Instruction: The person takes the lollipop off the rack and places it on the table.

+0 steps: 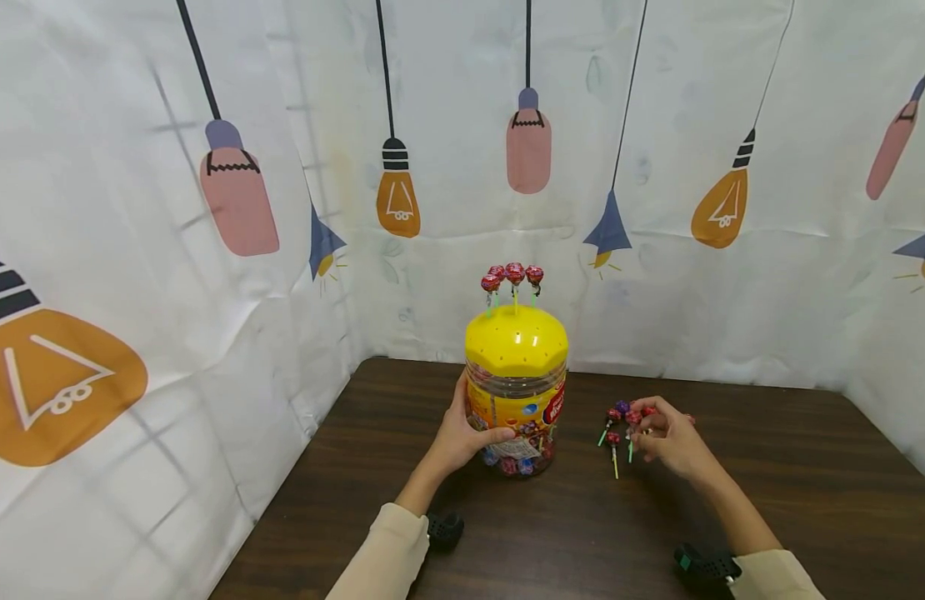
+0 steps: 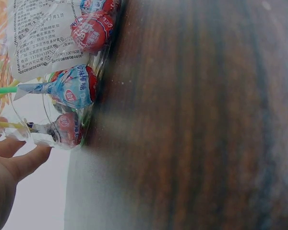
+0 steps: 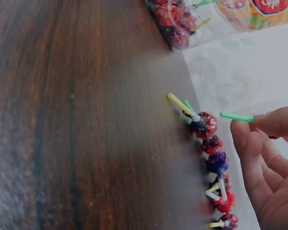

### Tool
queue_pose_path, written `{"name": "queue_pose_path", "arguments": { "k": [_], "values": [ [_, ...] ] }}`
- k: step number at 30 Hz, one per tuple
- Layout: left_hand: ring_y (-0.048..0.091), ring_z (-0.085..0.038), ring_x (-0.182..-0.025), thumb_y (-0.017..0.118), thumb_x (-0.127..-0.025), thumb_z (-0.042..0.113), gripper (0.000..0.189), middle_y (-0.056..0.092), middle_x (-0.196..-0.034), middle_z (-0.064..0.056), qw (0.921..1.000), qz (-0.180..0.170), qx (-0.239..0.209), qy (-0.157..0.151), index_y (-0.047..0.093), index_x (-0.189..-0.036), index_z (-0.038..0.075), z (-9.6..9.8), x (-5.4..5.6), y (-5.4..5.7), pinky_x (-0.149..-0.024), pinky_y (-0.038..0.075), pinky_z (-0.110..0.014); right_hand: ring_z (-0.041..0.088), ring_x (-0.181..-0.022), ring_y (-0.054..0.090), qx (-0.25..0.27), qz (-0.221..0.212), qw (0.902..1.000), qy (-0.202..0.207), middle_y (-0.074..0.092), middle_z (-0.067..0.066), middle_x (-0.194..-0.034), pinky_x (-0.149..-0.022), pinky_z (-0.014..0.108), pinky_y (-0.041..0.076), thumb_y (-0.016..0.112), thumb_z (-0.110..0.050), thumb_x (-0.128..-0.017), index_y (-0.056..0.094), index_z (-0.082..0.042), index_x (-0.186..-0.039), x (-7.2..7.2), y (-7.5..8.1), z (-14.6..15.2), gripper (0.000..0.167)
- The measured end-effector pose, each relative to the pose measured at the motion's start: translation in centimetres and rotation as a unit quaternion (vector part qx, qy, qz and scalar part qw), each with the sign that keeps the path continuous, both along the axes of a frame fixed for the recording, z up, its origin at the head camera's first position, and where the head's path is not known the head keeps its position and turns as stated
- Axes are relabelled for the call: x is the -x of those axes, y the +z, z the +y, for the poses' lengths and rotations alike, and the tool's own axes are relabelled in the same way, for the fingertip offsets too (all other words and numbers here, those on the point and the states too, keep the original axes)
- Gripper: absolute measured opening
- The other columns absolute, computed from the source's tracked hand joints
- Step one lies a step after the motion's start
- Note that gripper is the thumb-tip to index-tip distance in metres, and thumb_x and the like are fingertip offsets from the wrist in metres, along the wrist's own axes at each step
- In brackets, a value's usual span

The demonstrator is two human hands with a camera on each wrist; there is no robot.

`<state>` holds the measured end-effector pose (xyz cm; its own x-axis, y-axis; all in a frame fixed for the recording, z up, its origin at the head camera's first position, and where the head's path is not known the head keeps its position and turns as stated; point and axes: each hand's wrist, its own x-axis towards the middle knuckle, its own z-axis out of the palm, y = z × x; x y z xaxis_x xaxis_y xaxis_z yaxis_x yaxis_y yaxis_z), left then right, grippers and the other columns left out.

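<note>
On the table (image 1: 552,542) stands one jar (image 1: 518,417), four lollipops (image 1: 514,273) upright in its yellow lid (image 1: 517,343). My left hand (image 1: 462,435) clasps the jar; my right hand (image 1: 674,442), well apart from the left, pinches one green stick (image 3: 236,116) — beside at least six loose lollipops (image 3: 218,163). Behind it all hangs one printed cloth (image 1: 455,292).

The lid (image 1: 517,346) was smooth, glossy yellow plastic, and the jar (image 1: 526,408) clear, shiny plastic bearing a matt paper label (image 2: 38,36). Lollipops (image 3: 204,125) at right wore glossy, crinkled wrappers. The table (image 1: 552,533) showed dark wood grain; the far curtain (image 1: 462,92) was creased, matt cloth.
</note>
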<state>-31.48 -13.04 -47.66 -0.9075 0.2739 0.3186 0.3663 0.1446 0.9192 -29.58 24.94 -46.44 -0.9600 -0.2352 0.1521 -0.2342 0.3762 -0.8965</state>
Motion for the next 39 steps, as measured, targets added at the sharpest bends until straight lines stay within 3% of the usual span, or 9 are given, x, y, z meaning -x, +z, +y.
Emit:
{"name": "queue_pose_path", "arguments": {
  "k": [13,39],
  "values": [
    [0.047,-0.021,-0.142,0.085,-0.082,0.047,0.112,0.042,-0.158,0.004,1.0,0.004,0.001,0.0,0.004,-0.16,0.049,0.0,0.1,0.0,-0.119,0.04,-0.053,0.024,-0.081,0.07,-0.016,-0.05,0.9978,0.04,0.063,0.022,-0.097,-0.066,0.038,0.058,0.064,-0.004,-0.099,0.043,0.001,-0.134,0.5,-1.0,0.6,0.041],
    [0.048,-0.021,-0.141,0.086,-0.081,0.044,0.113,0.043,-0.156,0.005,0.9999,0.005,-0.004,-0.01,0.006,-0.16,0.048,-0.1,0.1,0.0,-0.118,0.041,-0.054,0.026,-0.083,0.071,-0.041,-0.077,0.9946,0.057,0.069,0.018,-0.094,-0.068,0.037,0.061,0.064,-0.002,-0.098,0.045,0.002,-0.131,1.4,-1.8,1.2,0.038]
  ]
}}
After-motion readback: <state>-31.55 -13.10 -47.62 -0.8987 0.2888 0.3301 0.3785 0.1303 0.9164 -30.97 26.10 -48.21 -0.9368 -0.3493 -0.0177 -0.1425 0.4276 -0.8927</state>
